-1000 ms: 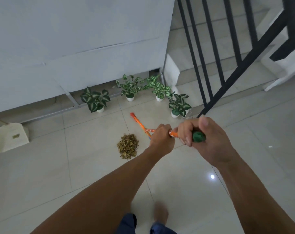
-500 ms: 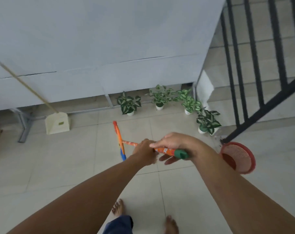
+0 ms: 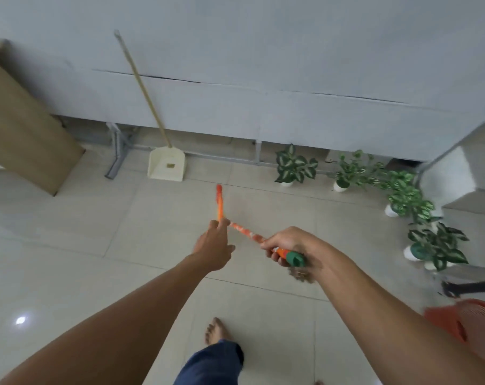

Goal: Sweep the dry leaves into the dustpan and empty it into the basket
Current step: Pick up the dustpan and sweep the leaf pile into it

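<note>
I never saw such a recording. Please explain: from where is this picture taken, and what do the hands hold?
No machine here: a person wears one camera on the head, looking down at their own arms. The right hand is closed around an orange stick with a green end cap. The left hand touches that stick with loose fingers; grip unclear. A cream plastic dustpan with a long wooden handle leans at the wall, a red mesh basket sits lower right, and green plants in white pots line the wall. The brown blur under the right hand may be dry leaves.
</note>
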`<state>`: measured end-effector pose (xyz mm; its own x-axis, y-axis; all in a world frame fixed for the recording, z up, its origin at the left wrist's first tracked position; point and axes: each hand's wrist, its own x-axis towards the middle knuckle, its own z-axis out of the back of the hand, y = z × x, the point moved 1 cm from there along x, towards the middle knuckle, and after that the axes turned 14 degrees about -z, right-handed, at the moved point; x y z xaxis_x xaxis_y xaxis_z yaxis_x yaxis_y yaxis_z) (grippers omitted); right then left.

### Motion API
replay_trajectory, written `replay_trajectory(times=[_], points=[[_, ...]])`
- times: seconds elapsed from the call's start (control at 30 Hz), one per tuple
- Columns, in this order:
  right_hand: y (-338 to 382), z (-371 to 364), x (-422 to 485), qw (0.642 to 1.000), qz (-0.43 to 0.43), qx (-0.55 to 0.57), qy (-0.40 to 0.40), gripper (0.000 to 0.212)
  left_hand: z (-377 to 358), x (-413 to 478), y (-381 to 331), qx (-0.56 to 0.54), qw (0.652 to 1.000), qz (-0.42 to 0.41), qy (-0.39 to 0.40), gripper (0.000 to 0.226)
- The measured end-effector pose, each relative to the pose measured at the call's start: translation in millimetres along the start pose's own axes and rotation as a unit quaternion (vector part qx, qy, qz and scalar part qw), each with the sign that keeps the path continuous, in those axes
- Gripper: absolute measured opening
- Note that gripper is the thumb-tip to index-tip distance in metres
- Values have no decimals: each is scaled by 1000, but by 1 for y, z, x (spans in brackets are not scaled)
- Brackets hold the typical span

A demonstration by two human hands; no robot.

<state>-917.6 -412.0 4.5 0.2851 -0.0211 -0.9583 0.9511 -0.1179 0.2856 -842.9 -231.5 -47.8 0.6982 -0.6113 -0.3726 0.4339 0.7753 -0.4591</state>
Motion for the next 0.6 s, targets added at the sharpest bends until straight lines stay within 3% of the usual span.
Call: replay_trajectory(times=[0.27,0.43,0.6], points=[[131,-92,34,997,-25,66,30,4,118,5,150,-16,993,101,-52,53],[201,-116,46,988,-42,136,63,16,176,37,205,-43,988,120,-83,49],[276,-142,70,975,-39,212,56,9,229,92,253,-56,985,122,-107,47]])
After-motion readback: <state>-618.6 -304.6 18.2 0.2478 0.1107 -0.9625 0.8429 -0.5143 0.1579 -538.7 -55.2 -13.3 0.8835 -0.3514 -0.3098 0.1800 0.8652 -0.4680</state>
